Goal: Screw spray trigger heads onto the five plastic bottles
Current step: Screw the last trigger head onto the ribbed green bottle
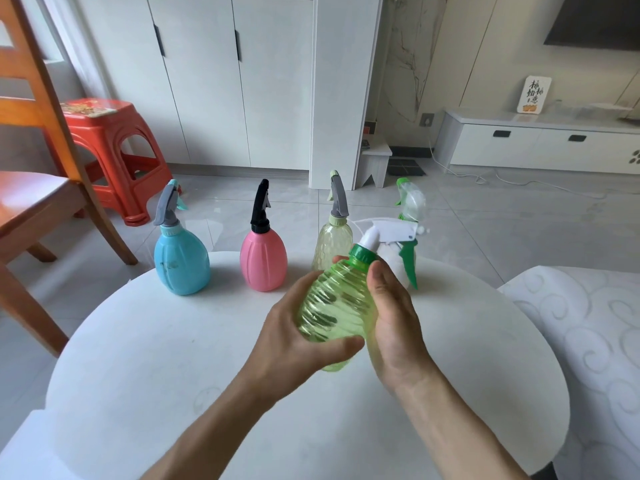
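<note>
Both hands hold a ribbed, translucent green bottle (pixel 332 306) above the middle of the round white worktop (pixel 173 358), tilted so that its neck points toward 1 o'clock. The left hand (pixel 294 337) cups the bottle's lower body from the 9 o'clock side, thumb curled across the near face and fingers wrapped behind. The right hand (pixel 394 317) lies along the bottle's 3 o'clock side, its thumb reaching up to just below the green screw collar (pixel 362 256); its fingers are hidden behind the bottle, so how far they wrap cannot be told. A white trigger head (pixel 388 233) with a green lever (pixel 408 261) sits on the collar.

Along the worktop's far edge, at about 12 o'clock from the hands, stand four more bottles in a row. From 10 o'clock round to 1 o'clock they are a blue bottle (pixel 181 265) with a grey trigger head, a pink bottle (pixel 263 261) with a black trigger head, a pale yellow translucent bottle (pixel 334 244) with a grey head, and a clear bottle (pixel 412 202) with a green-tipped head, partly hidden behind the held bottle's sprayer. All four stand upright with heads on.

At 9 o'clock a wooden chair (pixel 38 188) stands on the tiled floor, with a red plastic stool (pixel 110 147) behind it. A white patterned cushion (pixel 588 323) lies at 3 o'clock.
</note>
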`<move>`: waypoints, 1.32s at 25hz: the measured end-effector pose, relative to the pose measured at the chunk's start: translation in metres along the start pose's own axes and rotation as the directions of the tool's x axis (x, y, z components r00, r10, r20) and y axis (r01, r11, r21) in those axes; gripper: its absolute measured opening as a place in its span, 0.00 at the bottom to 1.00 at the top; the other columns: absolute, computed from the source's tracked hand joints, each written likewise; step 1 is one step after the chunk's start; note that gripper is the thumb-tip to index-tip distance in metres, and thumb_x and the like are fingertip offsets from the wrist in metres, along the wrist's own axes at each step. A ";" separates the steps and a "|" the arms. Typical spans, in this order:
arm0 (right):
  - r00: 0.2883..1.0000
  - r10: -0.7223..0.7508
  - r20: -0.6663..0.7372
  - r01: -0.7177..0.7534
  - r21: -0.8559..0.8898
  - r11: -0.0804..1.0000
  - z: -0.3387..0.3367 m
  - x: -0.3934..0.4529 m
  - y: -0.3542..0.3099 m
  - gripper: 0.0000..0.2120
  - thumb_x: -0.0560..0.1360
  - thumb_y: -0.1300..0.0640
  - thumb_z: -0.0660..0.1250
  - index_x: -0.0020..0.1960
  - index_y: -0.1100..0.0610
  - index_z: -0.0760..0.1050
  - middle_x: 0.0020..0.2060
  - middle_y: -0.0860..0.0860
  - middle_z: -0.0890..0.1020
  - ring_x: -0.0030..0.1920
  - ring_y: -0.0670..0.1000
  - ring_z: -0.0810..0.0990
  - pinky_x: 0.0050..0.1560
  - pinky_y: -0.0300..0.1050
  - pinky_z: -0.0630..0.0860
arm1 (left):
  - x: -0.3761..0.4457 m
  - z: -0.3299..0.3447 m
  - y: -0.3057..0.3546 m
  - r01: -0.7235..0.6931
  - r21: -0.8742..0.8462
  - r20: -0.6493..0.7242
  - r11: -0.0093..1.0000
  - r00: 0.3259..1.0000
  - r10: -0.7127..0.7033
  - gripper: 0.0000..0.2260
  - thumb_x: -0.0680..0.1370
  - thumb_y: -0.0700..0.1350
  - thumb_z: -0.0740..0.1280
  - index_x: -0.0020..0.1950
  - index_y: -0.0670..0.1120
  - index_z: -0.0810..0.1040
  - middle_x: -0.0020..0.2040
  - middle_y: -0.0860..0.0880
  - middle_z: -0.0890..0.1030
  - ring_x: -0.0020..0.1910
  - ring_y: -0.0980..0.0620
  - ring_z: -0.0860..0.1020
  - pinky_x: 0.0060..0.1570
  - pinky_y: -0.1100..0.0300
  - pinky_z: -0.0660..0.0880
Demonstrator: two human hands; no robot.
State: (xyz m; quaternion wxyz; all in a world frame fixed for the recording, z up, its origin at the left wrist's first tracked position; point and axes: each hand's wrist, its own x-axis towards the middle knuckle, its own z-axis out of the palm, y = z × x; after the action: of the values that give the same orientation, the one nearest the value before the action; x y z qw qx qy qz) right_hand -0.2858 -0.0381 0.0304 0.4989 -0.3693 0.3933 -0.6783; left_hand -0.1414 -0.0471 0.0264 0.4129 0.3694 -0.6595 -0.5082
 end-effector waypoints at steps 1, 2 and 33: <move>0.999 0.023 0.023 -0.023 0.012 1.000 -0.001 0.000 0.000 0.23 0.78 0.42 0.63 0.62 0.59 0.79 0.56 0.59 0.84 0.56 0.59 0.83 0.59 0.58 0.78 | 0.001 -0.001 0.001 0.039 -0.165 0.080 0.986 0.996 -0.026 0.31 0.65 0.43 0.79 0.67 0.52 0.77 0.57 0.48 0.85 0.56 0.49 0.84 0.53 0.55 0.81; 0.996 0.057 0.064 -0.060 0.044 0.997 -0.003 0.002 -0.002 0.26 0.78 0.41 0.62 0.64 0.60 0.78 0.58 0.61 0.83 0.56 0.61 0.81 0.59 0.59 0.78 | 0.002 -0.002 0.001 0.099 -0.297 0.160 0.950 0.986 -0.052 0.28 0.67 0.43 0.78 0.66 0.49 0.78 0.57 0.44 0.85 0.56 0.45 0.83 0.53 0.53 0.80; 0.924 -0.124 0.362 0.212 -0.216 0.953 -0.010 0.004 -0.041 0.17 0.78 0.48 0.64 0.62 0.56 0.77 0.64 0.51 0.82 0.68 0.47 0.76 0.64 0.37 0.70 | 0.006 -0.004 -0.008 0.242 -0.838 0.063 0.490 0.933 -0.354 0.23 0.70 0.53 0.74 0.62 0.48 0.82 0.61 0.41 0.83 0.55 0.42 0.85 0.48 0.41 0.82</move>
State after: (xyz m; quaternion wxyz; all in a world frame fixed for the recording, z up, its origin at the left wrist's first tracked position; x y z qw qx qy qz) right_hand -0.3118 -0.0326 0.0632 0.4486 -0.5749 0.3492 -0.5885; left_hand -0.1392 -0.0555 0.0200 0.4816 0.2660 -0.2385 -0.8003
